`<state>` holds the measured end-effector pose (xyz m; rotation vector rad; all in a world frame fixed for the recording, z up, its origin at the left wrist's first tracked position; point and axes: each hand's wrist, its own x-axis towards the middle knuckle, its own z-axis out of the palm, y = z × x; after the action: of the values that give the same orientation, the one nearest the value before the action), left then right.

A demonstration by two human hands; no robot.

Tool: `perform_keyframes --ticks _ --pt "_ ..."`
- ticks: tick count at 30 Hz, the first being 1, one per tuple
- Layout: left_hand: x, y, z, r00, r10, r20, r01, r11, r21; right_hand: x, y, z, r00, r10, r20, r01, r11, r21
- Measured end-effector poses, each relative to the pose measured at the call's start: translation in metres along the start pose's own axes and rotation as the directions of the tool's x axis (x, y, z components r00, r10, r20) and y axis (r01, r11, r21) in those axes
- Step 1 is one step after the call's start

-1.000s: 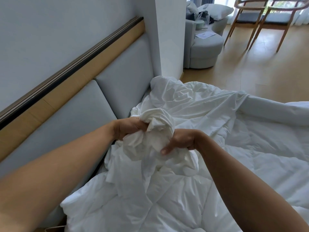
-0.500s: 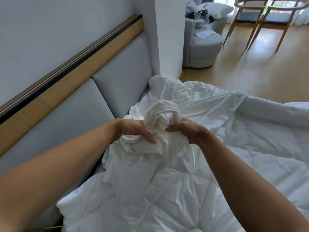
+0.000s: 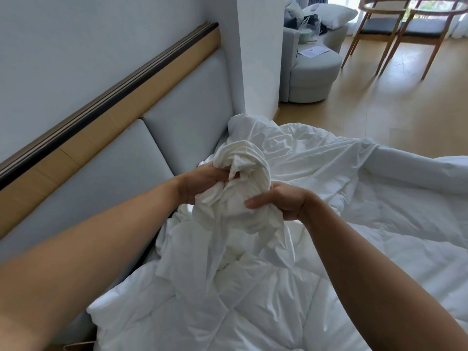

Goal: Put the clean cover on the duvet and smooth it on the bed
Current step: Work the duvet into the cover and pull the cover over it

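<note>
Seen from the head camera, both hands meet in front of the padded headboard (image 3: 152,158) and grip a bunched wad of the white cover (image 3: 240,191). The left hand (image 3: 200,184) holds the wad's left side, its fingers curled into the folds and mostly hidden by cloth. The right hand (image 3: 281,203) clasps the lower right side, with one finger lying across the front of the fabric and the rest wrapped behind it. The gathered top of the cover bulges above and between the two hands. Its loose part hangs down from them onto the quilted duvet (image 3: 228,315), which lies rumpled over the bed. More creased white cloth spreads toward the far corner. Beyond, a pale armchair (image 3: 311,72) and two wooden chairs (image 3: 405,29) stand on the wood floor (image 3: 379,110).
</note>
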<state>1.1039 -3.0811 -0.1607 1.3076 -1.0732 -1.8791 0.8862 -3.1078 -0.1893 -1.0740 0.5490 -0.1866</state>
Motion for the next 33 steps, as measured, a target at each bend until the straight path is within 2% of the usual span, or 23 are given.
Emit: perform_keyframes --ticks 3,6,9,11,15,19,22,25,27,29,31,33 --pt "0.003 -0.002 0.002 0.998 0.05 -0.042 -0.049 0.998 0.028 0.001 0.005 -0.003 0.999 0.023 0.029 -0.024 0.998 0.059" --pt "0.006 -0.007 0.003 0.994 0.064 -0.093 -0.06 0.997 0.044 0.001 0.008 -0.004 0.987 0.114 0.112 -0.105 0.991 -0.081" --pt "0.007 -0.009 0.006 0.993 0.05 -0.103 -0.038 0.992 0.118 0.001 0.009 -0.008 0.99 0.14 0.022 -0.133 0.972 -0.191" --pt "0.007 -0.009 0.008 0.994 0.028 -0.103 -0.008 0.983 0.183 0.001 0.01 -0.011 0.992 0.122 0.037 -0.115 0.983 -0.143" --pt "0.003 0.001 0.015 0.994 -0.033 -0.1 0.062 0.952 0.301 -0.001 0.021 -0.015 0.994 0.05 0.098 -0.059 0.994 0.088" --pt "-0.003 0.003 0.016 0.989 -0.105 -0.106 0.13 0.956 0.264 0.004 0.025 -0.016 0.997 -0.046 -0.061 0.055 0.989 0.139" --pt "-0.007 0.005 0.016 0.979 -0.202 0.022 0.192 0.954 0.231 0.003 0.022 -0.018 0.976 -0.106 -0.189 0.139 0.976 0.166" --pt "-0.015 0.013 0.018 0.923 -0.364 0.124 0.31 0.895 0.32 -0.001 0.018 -0.02 0.959 -0.101 -0.263 0.138 0.982 0.128" --pt "-0.02 0.013 0.02 0.888 -0.423 0.182 0.344 0.872 0.347 -0.001 0.017 -0.018 0.955 -0.124 -0.27 0.154 0.984 0.09" --pt "-0.02 0.014 0.019 0.898 -0.391 0.204 0.315 0.892 0.324 0.0 0.018 -0.017 0.952 -0.129 -0.276 0.157 0.984 0.081" --pt "-0.018 0.014 0.016 0.942 -0.284 0.178 0.249 0.949 0.196 0.0 0.02 -0.021 0.973 -0.109 -0.201 0.119 0.992 0.038" --pt "-0.012 0.014 0.012 0.974 -0.199 0.104 0.192 0.979 0.068 -0.002 0.022 -0.02 0.996 0.014 -0.092 -0.027 0.989 -0.142"
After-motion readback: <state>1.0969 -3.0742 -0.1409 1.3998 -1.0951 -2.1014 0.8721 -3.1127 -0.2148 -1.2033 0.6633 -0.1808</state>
